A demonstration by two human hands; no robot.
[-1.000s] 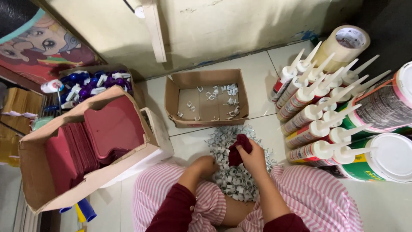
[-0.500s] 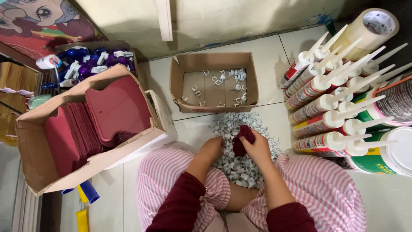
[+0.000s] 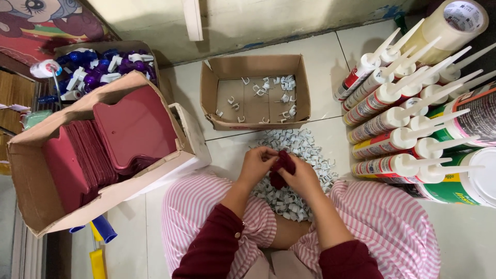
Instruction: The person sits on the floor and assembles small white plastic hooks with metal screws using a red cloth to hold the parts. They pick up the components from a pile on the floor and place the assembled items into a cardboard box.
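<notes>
My left hand and my right hand meet over a heap of small white plastic clips on the tiled floor between my knees. Together they hold a small dark red plastic piece; the right hand grips it and the left fingers pinch at its left side. Beyond the heap stands an open cardboard box with a few white clips scattered on its bottom. My legs wear pink-striped trousers.
A large cardboard box of stacked dark red plastic pieces lies at the left. Behind it a box of blue and purple caps. Sealant cartridges with white nozzles, a tape roll and a white-lidded tub fill the right.
The view has shifted, so everything sits lower in the frame. My left hand has come up from the heap to join the right hand on the dark red piece.
</notes>
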